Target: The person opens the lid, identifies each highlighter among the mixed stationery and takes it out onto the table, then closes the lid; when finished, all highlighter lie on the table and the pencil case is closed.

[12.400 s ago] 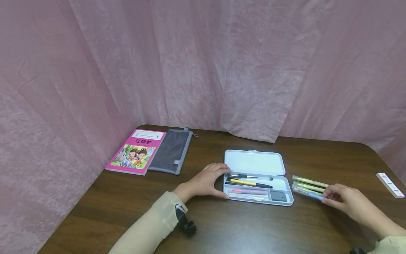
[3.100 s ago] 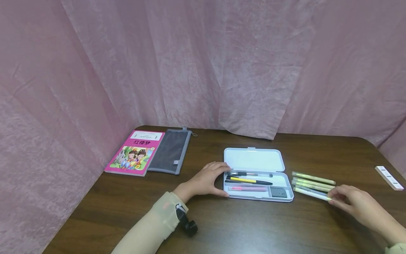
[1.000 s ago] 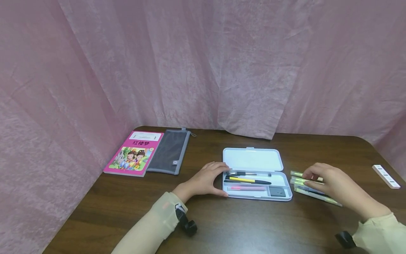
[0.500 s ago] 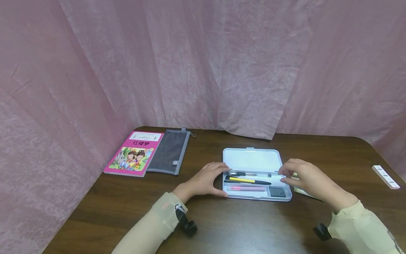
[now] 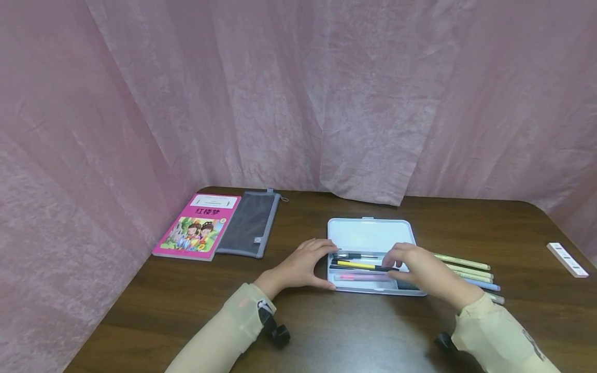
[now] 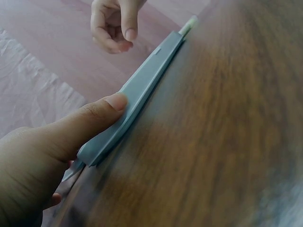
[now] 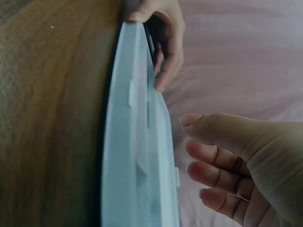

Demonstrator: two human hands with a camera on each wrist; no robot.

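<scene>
In the head view, a white pencil case (image 5: 370, 233) lies with its lid back on the table. My left hand (image 5: 297, 267) grips its left end, thumb at the front wall (image 6: 154, 66) and fingers at the back. Inside are a clear black-tipped pen (image 5: 351, 256), a yellow-and-black pen (image 5: 356, 264), a pink pen (image 5: 361, 277) and a dark grey block (image 5: 406, 285), partly covered. Over the case's right half hovers my right hand (image 5: 422, 269), fingers loosely bent. The right wrist view shows that hand (image 7: 236, 165) holding nothing, apart from the case.
Right of the case lie several pens, among them a green pen (image 5: 466, 261) and a blue pen (image 5: 485, 284), partly behind my right hand. A pink book (image 5: 198, 225) and a grey mesh pouch (image 5: 249, 223) lie far left. A white strip (image 5: 567, 259) lies far right.
A white pen left the case's front compartment and was laid beside the other pens. My right hand then moved left from those pens to above the case. The left hand stayed put.
</scene>
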